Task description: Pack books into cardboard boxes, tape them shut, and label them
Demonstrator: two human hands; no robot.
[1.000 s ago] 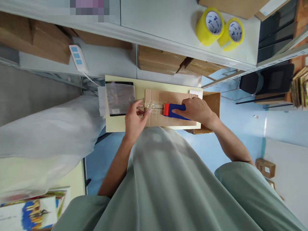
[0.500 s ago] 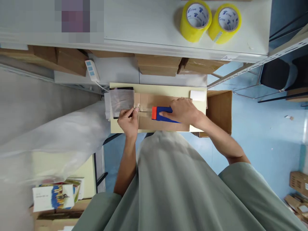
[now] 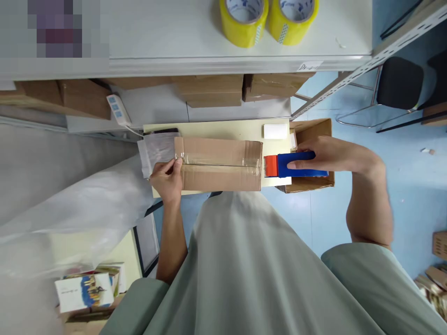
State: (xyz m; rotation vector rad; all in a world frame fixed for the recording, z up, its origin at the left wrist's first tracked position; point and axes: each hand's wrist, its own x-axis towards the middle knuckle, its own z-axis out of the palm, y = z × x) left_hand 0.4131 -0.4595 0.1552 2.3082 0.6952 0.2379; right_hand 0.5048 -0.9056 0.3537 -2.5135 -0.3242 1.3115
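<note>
A flat brown cardboard box (image 3: 220, 180) lies on the pale yellow table (image 3: 209, 126). Clear packing tape (image 3: 216, 161) runs along its middle seam, with a shiny, wrinkled patch at the left end. My left hand (image 3: 167, 180) pinches that left end between thumb and fingers. Past the box's right edge, my right hand (image 3: 326, 153) grips a blue tape dispenser (image 3: 302, 170) from above. Its orange-red head with a toothed edge faces the box, a small gap away. Whether tape still links the dispenser to the box I cannot tell.
An open carton (image 3: 314, 186) stands right of the table, under my right hand. A white card (image 3: 275, 131) and a translucent plastic bag (image 3: 157, 149) lie on the table. Above are a shelf (image 3: 167, 37) with two yellow tape rolls (image 3: 244, 32) and a white power strip (image 3: 118, 110).
My right hand has moved right with the tape dispenser, from over the box to beyond its right edge. My left hand has shifted slightly left, and the box has moved left too.
</note>
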